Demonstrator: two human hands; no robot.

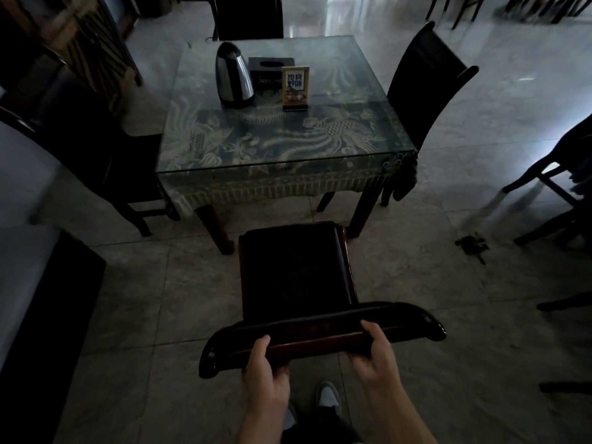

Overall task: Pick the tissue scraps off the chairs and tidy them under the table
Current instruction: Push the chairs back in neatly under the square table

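A dark chair (293,267) stands in front of me, its seat just short of the near edge of a square glass-topped table (282,136) with a patterned cloth. My left hand (262,363) and my right hand (378,347) both grip the chair's top rail (320,331). The seat looks bare; no tissue scrap shows on it in the dim light. Other dark chairs stand at the table's left (93,149), right (426,84) and far side (248,17).
On the table stand a steel kettle (232,76), a black tissue box (270,67) and a small framed sign (295,88). A dark clump of debris (472,245) lies on the tiled floor at right, near another chair (557,187). A pale surface (22,251) fills the left edge.
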